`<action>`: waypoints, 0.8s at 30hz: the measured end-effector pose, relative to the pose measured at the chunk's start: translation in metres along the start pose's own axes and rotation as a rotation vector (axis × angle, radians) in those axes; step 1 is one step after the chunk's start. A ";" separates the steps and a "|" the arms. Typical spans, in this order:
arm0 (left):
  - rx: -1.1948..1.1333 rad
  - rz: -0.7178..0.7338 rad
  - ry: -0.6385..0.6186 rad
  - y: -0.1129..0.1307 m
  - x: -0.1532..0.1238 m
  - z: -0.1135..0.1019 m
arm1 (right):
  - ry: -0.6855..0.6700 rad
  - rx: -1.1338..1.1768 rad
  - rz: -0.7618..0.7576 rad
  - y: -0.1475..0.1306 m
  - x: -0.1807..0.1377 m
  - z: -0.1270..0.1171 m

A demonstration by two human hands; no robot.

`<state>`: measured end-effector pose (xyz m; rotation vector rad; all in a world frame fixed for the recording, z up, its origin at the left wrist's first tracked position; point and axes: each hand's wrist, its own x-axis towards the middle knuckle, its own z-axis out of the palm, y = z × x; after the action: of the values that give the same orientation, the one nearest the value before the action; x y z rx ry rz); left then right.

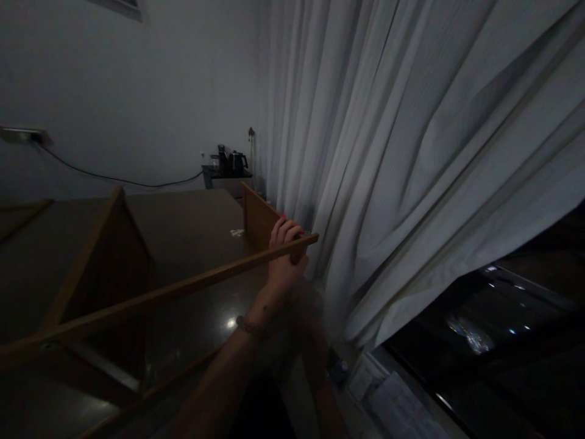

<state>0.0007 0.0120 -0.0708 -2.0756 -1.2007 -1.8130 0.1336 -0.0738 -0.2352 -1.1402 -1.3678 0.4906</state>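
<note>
My left hand point(284, 251) is closed over the top edge of a long wooden board point(150, 299), near its right end, fingers curled over and thumb on the near side. The board belongs to a dark wooden piece of furniture point(183, 231) that lies tilted in front of me, with a slanted panel point(91, 244) at the left. A bracelet sits on the left wrist. My right hand point(307, 305) is a dark blur just below the left wrist; its fingers do not show.
A long pale curtain point(411, 152) hangs at the right, close to the board's end. A small table with a kettle point(231, 163) stands by the back wall. A cable point(114, 178) runs along the wall. Dark glossy surface point(503, 329) at lower right; papers point(397, 402) lie below.
</note>
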 end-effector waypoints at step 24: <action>0.011 0.006 0.006 0.000 0.000 0.000 | -0.002 -0.274 -0.072 0.018 0.011 0.000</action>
<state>0.0009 0.0121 -0.0704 -2.0641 -1.1981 -1.8050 0.1418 -0.0570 -0.2452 -1.3054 -1.5040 0.2575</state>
